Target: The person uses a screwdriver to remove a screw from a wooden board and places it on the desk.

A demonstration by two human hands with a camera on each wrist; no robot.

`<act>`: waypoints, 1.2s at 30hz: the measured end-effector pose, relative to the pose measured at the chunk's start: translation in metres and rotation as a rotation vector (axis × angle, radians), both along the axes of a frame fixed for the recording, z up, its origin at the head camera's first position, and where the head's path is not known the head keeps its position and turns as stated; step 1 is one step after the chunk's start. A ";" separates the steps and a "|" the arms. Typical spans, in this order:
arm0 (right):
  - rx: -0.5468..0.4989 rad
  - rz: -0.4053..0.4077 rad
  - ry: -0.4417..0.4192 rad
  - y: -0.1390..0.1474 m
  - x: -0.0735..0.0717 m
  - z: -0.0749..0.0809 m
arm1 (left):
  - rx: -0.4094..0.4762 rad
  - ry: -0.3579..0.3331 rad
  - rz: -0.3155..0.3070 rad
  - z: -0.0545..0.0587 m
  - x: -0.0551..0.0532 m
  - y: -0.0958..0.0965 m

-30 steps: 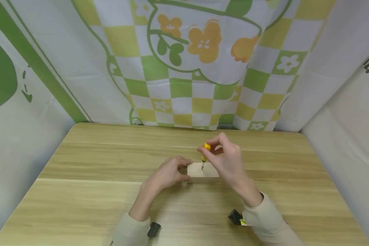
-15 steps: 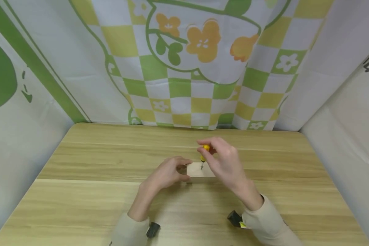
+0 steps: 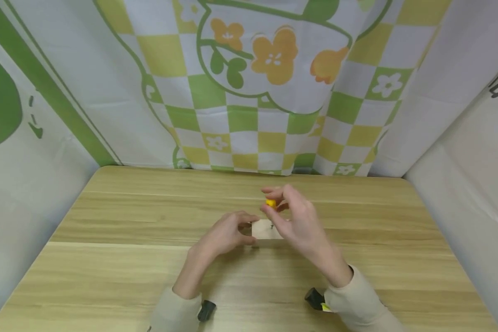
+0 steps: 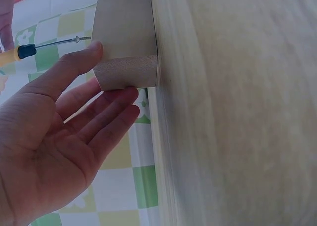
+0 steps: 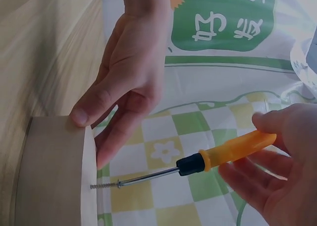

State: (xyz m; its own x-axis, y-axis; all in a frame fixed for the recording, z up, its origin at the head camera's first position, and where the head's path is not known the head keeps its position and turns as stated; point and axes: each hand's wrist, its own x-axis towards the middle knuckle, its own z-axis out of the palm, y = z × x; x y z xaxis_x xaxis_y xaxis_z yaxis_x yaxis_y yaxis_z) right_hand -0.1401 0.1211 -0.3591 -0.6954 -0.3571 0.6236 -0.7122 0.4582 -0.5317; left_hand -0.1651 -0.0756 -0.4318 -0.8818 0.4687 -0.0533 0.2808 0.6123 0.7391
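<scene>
Just now the screwdriver (image 5: 237, 149) is standing nearly upright but leaning a little, its slim metal shaft pointing down to a threaded screw (image 5: 104, 186) in the pale, squared wooden block (image 3: 262, 229). The right hand (image 3: 302, 221) is pinching the yellow handle, while the left hand (image 3: 227, 234) is gripping the block's left end, its length running sideways across the grained tabletop (image 3: 120, 276).

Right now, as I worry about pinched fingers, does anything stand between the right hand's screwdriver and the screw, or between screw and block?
Nothing visible does: the screwdriver meets the screw, whose point reaches the block. The left hand grips the block's end, clear of the screw.
</scene>
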 end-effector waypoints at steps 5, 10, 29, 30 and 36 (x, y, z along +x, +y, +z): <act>-0.001 -0.084 0.003 -0.003 0.002 0.000 | 0.001 -0.007 0.002 0.000 0.000 0.001; -0.067 -0.128 0.038 -0.002 0.000 -0.003 | 0.010 -0.008 0.000 -0.001 0.000 0.002; -0.209 0.046 0.064 0.014 -0.016 0.002 | 0.006 -0.028 0.012 -0.002 0.001 0.001; -0.206 0.053 0.057 0.014 -0.017 0.003 | 0.006 -0.027 0.012 -0.002 0.000 0.001; -0.241 0.116 -0.021 0.017 -0.015 0.006 | -0.001 -0.022 0.016 -0.001 -0.001 0.000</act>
